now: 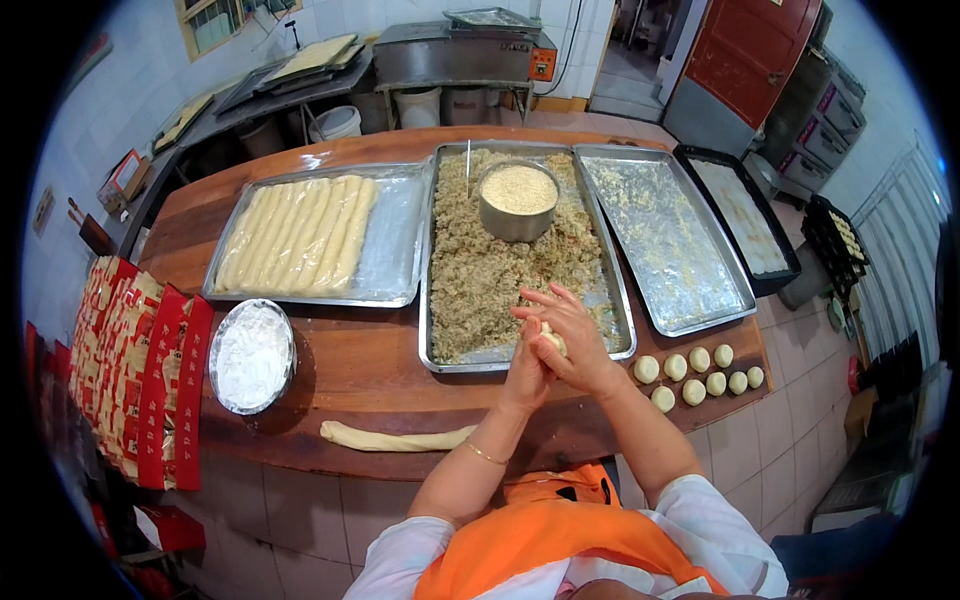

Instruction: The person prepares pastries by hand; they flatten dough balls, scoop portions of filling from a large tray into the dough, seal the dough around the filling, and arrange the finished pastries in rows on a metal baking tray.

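Above the near edge of the filling tray, my left hand [529, 368] and my right hand [574, 340] are cupped together around a pale dough ball [551, 340]. Only part of the ball shows between thumb and palm. My right fingers stretch out over it, while my left fingers are partly hidden. Beneath lies a metal tray of crumbly brown filling [500, 275], with a round tin of pale seeds [519, 190] standing in it. A dough rope [395, 438] rests on the wood near my left forearm. Several round dough pieces [693, 391] sit to the right of my right hand.
A tray of dough ropes under plastic [295, 235] stands at left, a bowl of white flour [252, 357] before it. Red packaging [135, 370] fills the far left. A crumb-dusted metal tray [668, 240] and a black tray [738, 215] are at right. The wooden table [340, 365] holds most of these.
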Tool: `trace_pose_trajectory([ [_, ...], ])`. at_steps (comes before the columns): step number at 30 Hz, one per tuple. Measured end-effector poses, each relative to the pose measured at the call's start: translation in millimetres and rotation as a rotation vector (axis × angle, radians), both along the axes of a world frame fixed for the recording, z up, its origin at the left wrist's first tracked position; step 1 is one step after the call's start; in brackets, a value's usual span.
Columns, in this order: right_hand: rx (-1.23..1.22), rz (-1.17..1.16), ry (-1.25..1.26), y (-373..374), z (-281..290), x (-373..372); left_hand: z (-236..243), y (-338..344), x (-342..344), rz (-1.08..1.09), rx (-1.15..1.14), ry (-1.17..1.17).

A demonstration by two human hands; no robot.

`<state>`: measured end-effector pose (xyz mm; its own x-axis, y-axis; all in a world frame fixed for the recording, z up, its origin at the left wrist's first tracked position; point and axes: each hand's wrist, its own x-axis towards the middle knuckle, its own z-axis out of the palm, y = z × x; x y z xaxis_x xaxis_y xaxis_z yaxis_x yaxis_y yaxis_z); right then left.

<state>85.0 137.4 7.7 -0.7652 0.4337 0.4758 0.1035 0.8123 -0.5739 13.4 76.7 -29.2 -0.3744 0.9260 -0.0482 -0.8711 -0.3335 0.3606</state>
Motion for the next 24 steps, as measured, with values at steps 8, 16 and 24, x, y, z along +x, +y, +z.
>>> trace_pose_trajectory([
  [8,-0.014,0.007,-0.013,-18.6,24.2,8.9,-25.8,-22.4,-24.1,-0.391,0.118,0.337],
  [16,-0.104,0.004,-0.046,-30.9,28.7,15.7,2.7,-40.8,-7.9,-0.314,0.089,0.160],
  [24,-0.017,0.020,0.057,-55.9,44.5,3.7,-11.9,-49.2,-14.8,-0.305,0.155,0.403],
])
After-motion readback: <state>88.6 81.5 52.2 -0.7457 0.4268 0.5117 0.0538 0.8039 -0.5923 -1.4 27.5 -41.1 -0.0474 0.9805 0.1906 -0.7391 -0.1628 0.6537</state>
